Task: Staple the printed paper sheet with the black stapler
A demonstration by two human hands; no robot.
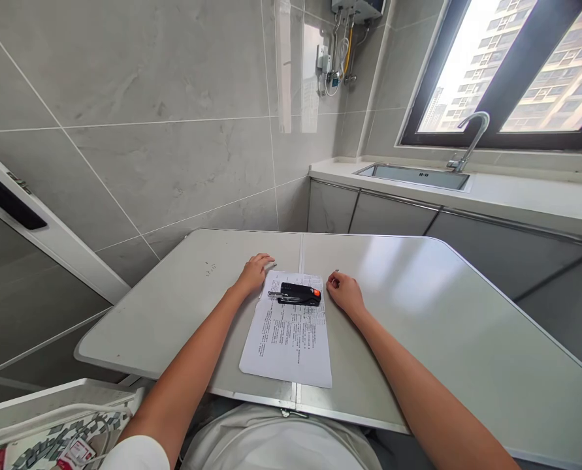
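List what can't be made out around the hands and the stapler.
Head view only:
- Print on the paper sheets: too small to read.
- Right hand: curled, fingers hide anything pinched.
- Black stapler: whether its jaw grips the paper, too small.
- Left hand: palm contact hidden beneath.

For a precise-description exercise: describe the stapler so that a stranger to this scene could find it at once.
On the grey folding table, a printed sheet lies between the left hand and right hand. The stapler rests across its top edge: the only black thing there, with an orange tip.
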